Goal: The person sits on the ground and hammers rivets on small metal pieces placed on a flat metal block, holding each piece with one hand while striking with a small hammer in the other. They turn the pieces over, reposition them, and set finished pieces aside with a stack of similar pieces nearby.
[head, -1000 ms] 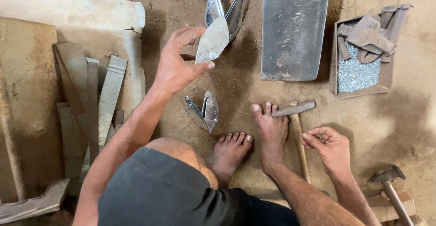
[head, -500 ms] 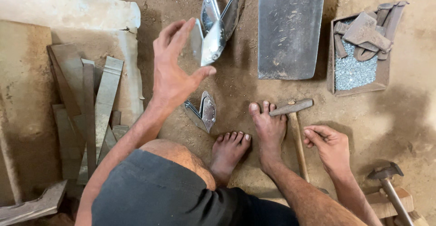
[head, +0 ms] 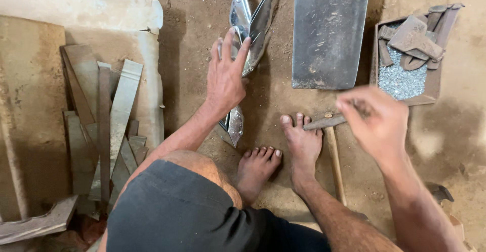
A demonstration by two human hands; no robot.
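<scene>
My left hand (head: 225,80) spread flat, fingers resting on the pile of shiny pointed metal blades (head: 250,24) on the dirt floor (head: 202,24), my right hand (head: 377,123) blurred above the hammer (head: 331,145), grip I cannot tell, grey steel sheet (head: 329,29) just beside the pile.

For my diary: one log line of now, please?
left hand: on shiny metal pieces | right hand: raised, blurred, over hammer | ground: dirt

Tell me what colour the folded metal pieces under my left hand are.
Shiny silver-grey, seen from the head camera: the folded metal pieces under the left hand.
</scene>
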